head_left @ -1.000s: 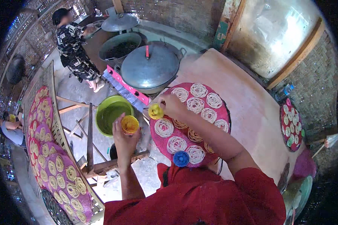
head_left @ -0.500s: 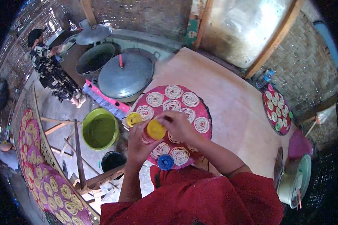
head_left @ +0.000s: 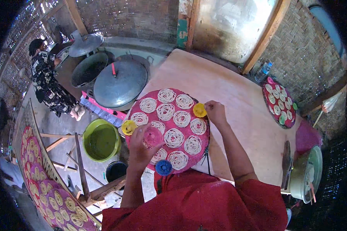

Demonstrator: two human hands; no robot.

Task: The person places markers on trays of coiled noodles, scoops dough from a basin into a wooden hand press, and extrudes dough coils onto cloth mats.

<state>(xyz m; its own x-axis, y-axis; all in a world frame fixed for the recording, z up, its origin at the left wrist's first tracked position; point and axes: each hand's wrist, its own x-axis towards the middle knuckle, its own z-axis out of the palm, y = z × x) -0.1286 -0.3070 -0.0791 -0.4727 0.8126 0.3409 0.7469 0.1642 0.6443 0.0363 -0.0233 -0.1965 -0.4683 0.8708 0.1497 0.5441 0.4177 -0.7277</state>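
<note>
Plainly, round pink container above stringy coils.

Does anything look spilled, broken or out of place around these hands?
Nothing looks clearly spilled or damaged on the round pink mat. The blue disc at its near edge looks slightly odd: its colour stands apart from the pale, noodle-like coils.

Magenta mat, cream swirl-patterned nests, yellow discs, blue disc, pink cup, red shirt, black-and-cream patterned clothes
</note>
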